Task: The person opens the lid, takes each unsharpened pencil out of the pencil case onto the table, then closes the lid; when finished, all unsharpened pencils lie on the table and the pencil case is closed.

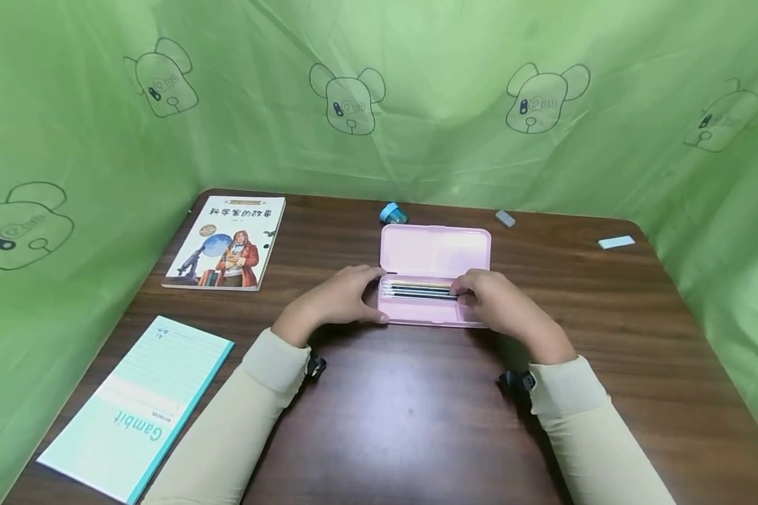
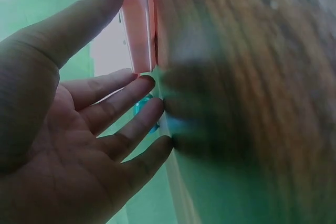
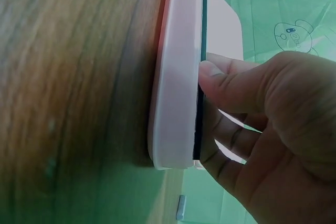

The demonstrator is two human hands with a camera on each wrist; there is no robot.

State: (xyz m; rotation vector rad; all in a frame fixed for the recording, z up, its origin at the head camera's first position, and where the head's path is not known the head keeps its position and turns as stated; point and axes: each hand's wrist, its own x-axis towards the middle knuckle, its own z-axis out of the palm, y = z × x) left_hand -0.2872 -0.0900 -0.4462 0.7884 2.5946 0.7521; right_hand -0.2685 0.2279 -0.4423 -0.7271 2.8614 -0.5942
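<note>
An open pink pencil case [image 1: 417,311] lies on the table with its lid [image 1: 434,251] folded back. Several pencils [image 1: 419,290] lie lengthwise inside it. My left hand [image 1: 336,296] is at the case's left end, thumb at the front corner; in the left wrist view its fingers [image 2: 121,114] are spread and loosely extended. My right hand [image 1: 504,303] reaches over the right part of the case. In the right wrist view its thumb and fingers pinch a dark pencil [image 3: 198,142] along the top of the case's wall. The right fingertips partly hide the pencils' right ends.
Behind the case stands a blue pencil sharpener [image 1: 394,213], with a grey eraser [image 1: 505,219] to its right. A pale blue strip [image 1: 616,242] lies far right. At left are a picture-covered book [image 1: 227,245] and a turquoise notebook [image 1: 139,407]. Green curtains [image 1: 442,161] border the table.
</note>
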